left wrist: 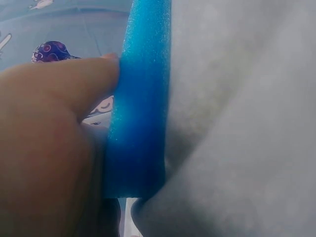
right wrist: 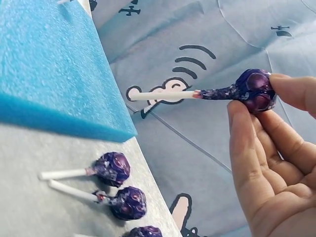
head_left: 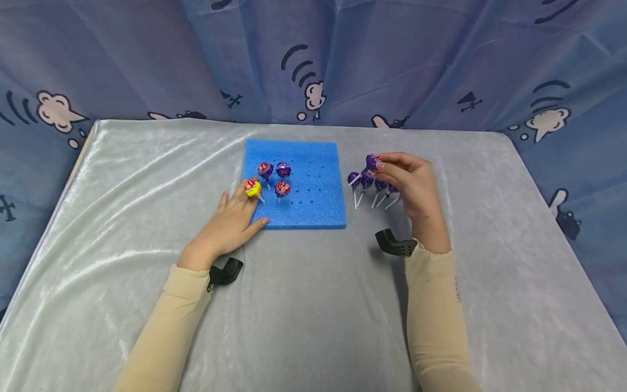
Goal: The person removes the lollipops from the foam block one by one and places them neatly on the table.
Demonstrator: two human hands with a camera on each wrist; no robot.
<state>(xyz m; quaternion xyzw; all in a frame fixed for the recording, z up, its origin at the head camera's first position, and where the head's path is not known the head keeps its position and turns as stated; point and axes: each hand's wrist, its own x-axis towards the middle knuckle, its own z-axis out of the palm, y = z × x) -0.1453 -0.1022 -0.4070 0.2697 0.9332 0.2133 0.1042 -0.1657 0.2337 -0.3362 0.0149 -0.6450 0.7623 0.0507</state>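
Between thumb and fingertips, my right hand (head_left: 418, 185) pinches a purple-wrapped lollipop (right wrist: 256, 90) by its candy end, raised above the table. Its white stick points left toward the foam. Several more purple lollipops (head_left: 367, 179) lie just below that hand, sticks toward me. My left hand (head_left: 227, 223) rests at the left edge of a blue foam board (head_left: 313, 215), fingers extended and thumb along the near edge. Four corners of a small group stand in the foam: a yellow-and-red lollipop (head_left: 252, 188), a red one (head_left: 282, 189), a red-and-purple one (head_left: 265, 170) and a purple one (head_left: 283, 170).
Rows of small holes (head_left: 312, 190) dot the foam board's right part. A pale, slightly wrinkled cloth (head_left: 303, 305) covers the table. Behind it hangs a blue patterned curtain (head_left: 392, 65). Black wrist cameras (head_left: 394, 243) sit at both cuffs.
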